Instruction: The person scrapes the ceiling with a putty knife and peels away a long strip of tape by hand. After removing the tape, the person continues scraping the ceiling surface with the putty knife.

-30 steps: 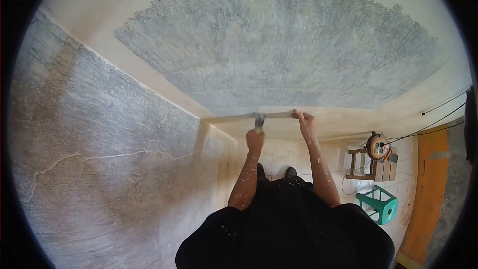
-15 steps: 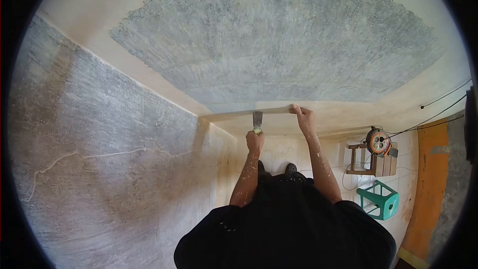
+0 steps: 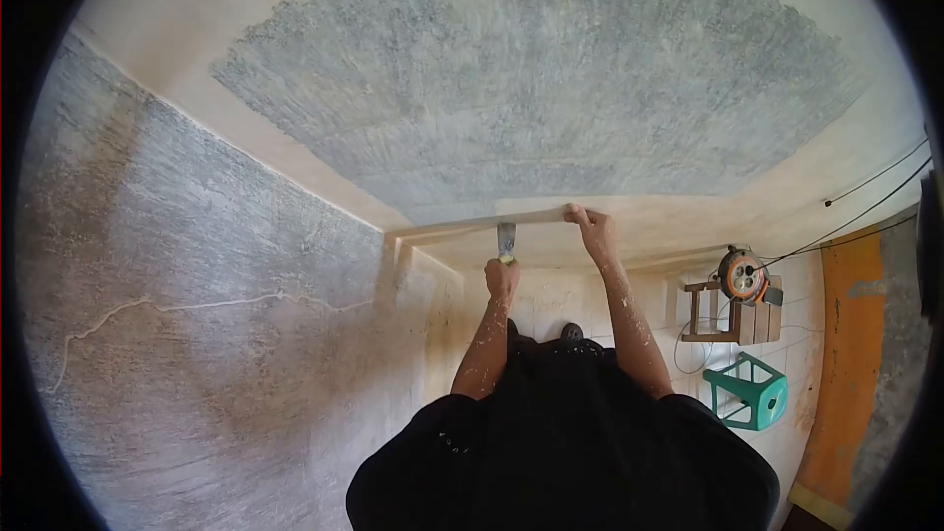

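Note:
Closed round the handle of a putty knife (image 3: 506,239) is my left hand (image 3: 502,278); the metal blade points up toward the wall. My right hand (image 3: 594,233) is closed at the right end of a long thin strip or edge (image 3: 531,217), pinching it with thumb and fingers. This strip runs left along the lower border of the grey patch (image 3: 590,88) on the wall in front. White specks dot both forearms.
A cable reel (image 3: 742,275) rests on a wooden stool (image 3: 757,323) at the right, beside a green plastic stool (image 3: 752,393). Black cables (image 3: 855,226) run to the right edge. A grey, streaked wall (image 3: 197,334) with a white line stands at left.
The view has shifted slightly. Both hands stay in nearly the same place, with the putty knife still in my left hand and the strip still at my right.

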### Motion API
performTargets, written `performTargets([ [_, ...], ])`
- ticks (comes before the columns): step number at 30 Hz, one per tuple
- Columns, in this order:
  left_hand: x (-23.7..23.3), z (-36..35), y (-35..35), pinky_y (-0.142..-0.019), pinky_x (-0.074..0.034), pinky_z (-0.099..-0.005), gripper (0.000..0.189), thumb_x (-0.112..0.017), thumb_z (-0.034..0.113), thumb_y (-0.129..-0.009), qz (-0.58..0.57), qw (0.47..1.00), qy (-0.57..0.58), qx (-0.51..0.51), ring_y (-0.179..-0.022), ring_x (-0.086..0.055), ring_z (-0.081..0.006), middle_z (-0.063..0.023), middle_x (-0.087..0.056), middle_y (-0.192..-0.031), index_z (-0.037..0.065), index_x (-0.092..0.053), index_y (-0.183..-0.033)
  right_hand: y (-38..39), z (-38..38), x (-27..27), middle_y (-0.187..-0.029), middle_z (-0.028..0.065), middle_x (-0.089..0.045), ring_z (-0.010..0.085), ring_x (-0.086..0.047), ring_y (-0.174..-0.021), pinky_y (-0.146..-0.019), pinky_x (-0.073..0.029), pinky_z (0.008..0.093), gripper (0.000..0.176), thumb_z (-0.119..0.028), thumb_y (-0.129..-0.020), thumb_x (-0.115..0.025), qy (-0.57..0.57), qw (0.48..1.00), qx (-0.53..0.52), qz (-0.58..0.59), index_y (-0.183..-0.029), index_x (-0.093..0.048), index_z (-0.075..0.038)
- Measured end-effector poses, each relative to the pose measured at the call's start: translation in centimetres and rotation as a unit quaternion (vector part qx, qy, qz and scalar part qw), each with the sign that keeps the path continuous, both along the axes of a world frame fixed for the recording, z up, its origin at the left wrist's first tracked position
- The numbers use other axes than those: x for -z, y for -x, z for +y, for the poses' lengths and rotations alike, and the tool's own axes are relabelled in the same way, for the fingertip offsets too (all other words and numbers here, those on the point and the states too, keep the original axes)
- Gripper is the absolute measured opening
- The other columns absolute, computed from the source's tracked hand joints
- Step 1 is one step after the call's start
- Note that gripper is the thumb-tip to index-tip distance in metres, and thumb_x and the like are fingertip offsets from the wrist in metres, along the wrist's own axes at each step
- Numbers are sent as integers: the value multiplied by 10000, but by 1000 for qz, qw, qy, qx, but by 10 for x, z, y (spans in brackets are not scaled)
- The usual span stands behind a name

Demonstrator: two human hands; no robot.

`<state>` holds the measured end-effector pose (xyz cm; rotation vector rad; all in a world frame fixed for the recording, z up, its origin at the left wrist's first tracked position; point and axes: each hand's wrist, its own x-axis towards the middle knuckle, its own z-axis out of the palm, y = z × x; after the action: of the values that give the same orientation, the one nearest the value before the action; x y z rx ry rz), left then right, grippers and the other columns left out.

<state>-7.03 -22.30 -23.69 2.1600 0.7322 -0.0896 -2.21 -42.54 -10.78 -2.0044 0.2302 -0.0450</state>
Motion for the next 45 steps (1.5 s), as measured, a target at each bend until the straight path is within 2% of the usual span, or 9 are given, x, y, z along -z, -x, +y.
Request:
performTargets([
  [5,-23,-6,-1,-673,-522,-457,304,-657,240,-761,-22,999,2,29,-756,-660,-406,-258,-662,-783,-61,-654,-803,-2,0,0,-841,126,-716,194,-666,-828,-796,-485,325,531,-514,-886,-556,-31,1000,-4,1,-896,-733,-13],
  [11,4,-21,-4,-662,-522,-461,311,-659,248,-762,-38,998,-40,-12,-738,-658,-410,-261,-656,-758,-63,-644,-782,4,-10,0,-828,130,-715,178,-666,-826,-797,-486,313,499,-453,-922,-539,-40,998,27,-26,-899,-723,10],
  [19,0,-36,-6,-596,-503,-433,319,-650,223,-777,-80,996,51,3,-706,-668,-394,-266,-640,-685,-92,-633,-725,6,-35,-11,-825,132,-715,165,-639,-803,-800,-473,309,504,-416,-953,-503,-39,996,54,-51,-870,-723,30],
  [28,20,-46,-6,-588,-501,-428,340,-659,234,-776,-63,996,57,-2,-701,-666,-390,-259,-643,-695,-102,-621,-739,3,-47,-9,-819,145,-713,187,-658,-817,-792,-486,321,498,-432,-938,-520,-30,999,24,-38,-867,-728,15],
  [30,53,-40,-13,-592,-502,-431,338,-660,234,-774,-62,997,52,-13,-699,-664,-392,-260,-645,-703,-100,-621,-746,5,-47,-7,-818,144,-713,190,-662,-815,-797,-487,320,498,-430,-938,-520,-43,998,23,-29,-867,-728,16],
  [35,3,-49,-13,-612,-504,-436,310,-650,219,-773,-56,998,36,-7,-721,-662,-401,-264,-644,-711,-90,-628,-764,-2,-55,-5,-820,140,-715,184,-665,-794,-790,-490,314,486,-429,-937,-523,-23,999,0,-45,-877,-731,7],
  [42,32,-47,-10,-591,-484,-440,300,-654,229,-773,-39,998,43,-28,-701,-671,-377,-271,-638,-701,-67,-639,-729,1,-55,-8,-809,122,-717,153,-657,-772,-750,-490,302,487,-451,-926,-530,-12,999,-11,-39,-886,-736,-12],
  [44,5,-57,-16,-578,-479,-441,290,-659,220,-767,-89,994,58,-19,-681,-673,-369,-270,-633,-677,-62,-640,-701,0,-61,0,-808,119,-718,151,-657,-770,-746,-489,302,490,-459,-923,-531,0,999,-11,-33,-880,-738,-17],
  [45,-38,-70,-33,-575,-478,-439,288,-662,215,-765,-126,990,64,-17,-673,-675,-365,-269,-631,-664,-61,-640,-686,-5,-63,2,-809,119,-718,154,-658,-770,-746,-488,303,491,-462,-922,-532,4,999,-11,-30,-876,-740,-19],
])
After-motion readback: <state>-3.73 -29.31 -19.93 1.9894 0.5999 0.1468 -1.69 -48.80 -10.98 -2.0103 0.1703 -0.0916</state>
